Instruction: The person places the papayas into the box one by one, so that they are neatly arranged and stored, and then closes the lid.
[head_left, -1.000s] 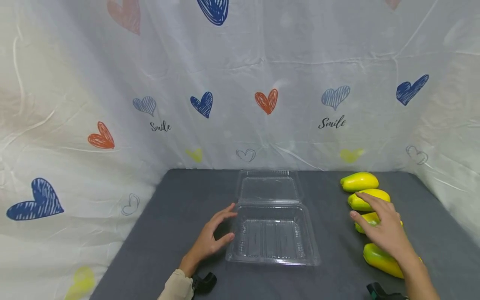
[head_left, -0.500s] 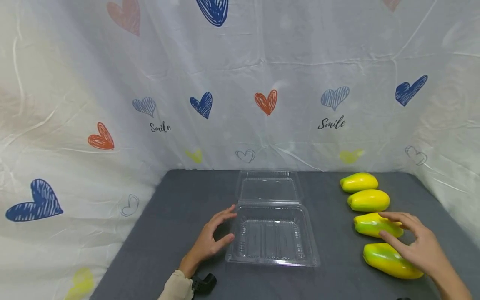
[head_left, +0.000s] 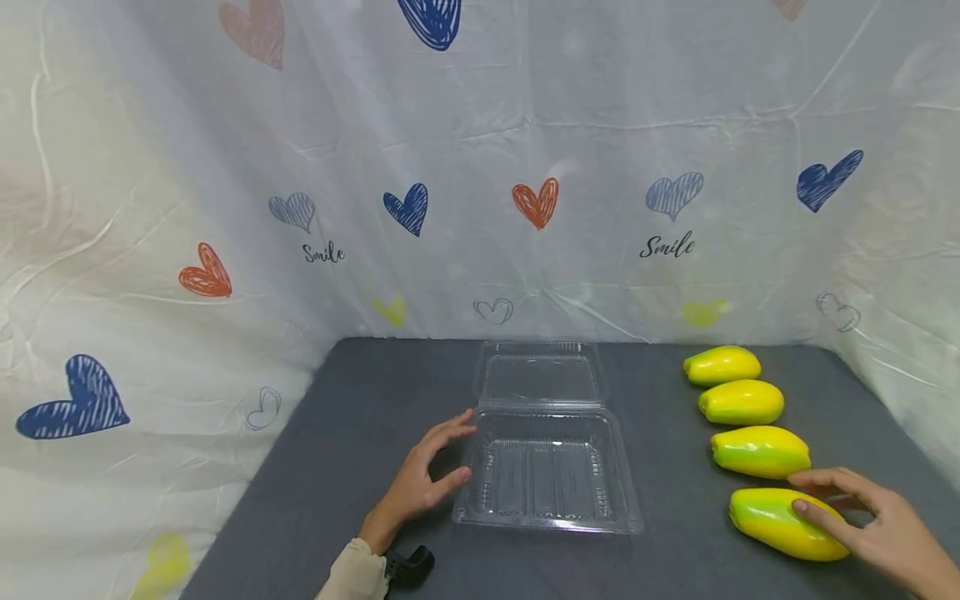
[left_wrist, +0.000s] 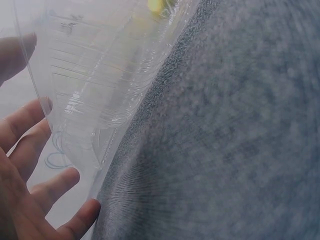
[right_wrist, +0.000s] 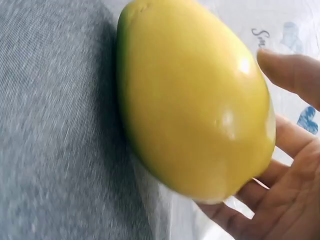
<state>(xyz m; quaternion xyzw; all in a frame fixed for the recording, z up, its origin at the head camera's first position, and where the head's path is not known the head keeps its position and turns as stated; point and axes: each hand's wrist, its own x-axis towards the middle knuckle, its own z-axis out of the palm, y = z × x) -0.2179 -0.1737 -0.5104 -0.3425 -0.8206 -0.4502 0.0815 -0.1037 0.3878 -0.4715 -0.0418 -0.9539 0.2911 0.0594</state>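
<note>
The near fruit [head_left: 776, 527], yellow with some green, lies on the right side of the table [head_left: 360, 475], closest to the person. The right hand [head_left: 873, 521] is around its right end. Its thumb is above the fruit and its fingers are on the far side, spread loosely apart. I can't tell if they touch the skin, but the hand has no grip on it.

Three more fruits [head_left: 761, 452] lie behind it in a row, so that makes four in all.

To the left is one see-through box [head_left: 551, 525], with its lid [head_left: 540, 379] folded back flat. The left hand [head_left: 416, 479] is by the box's left edge, fingers wide apart, gripping nothing. One black strap [head_left: 408, 569] and a cream sleeve [head_left: 352, 571] are on that arm.

Around the table hangs a white sheet [head_left: 592, 150]. It says "Smile" two times, in black curly letters. I count sixteen hearts: four dark blue, two light blue, two orange, two pink, three yellow and three just outlines.
</note>
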